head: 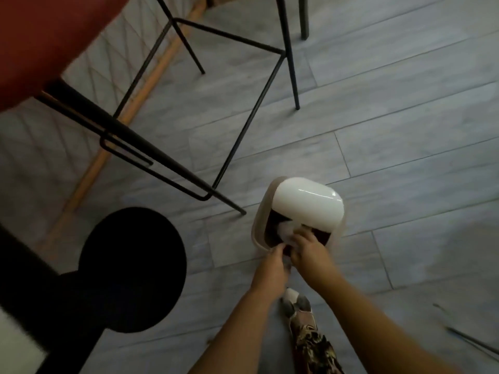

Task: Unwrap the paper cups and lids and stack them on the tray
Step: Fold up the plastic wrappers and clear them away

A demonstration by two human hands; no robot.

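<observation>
1. Two furniture pieces far left: red seat [40,36] on thin black legs [251,122], round black base [132,268] below it on the grey floor.
2. Left hand [270,268] at the near rim of the bin; fingers curled, too blurred to tell what they hold, if anything.
3. Swing-lid bin [259,220] on the floor, white lid [307,203] tipped back, dark inside; only visible content a pale crumpled wrapper [287,230] in the mouth.
4. Wrapper probably light, soft and crushable; best taken by a bunched edge.
5. Right hand [306,248] just beside the left, fingers bent over the wrapper and apparently pinching it.
6. Shoe [294,300] below the hands.
7. No cups, lids or tray in view.
</observation>
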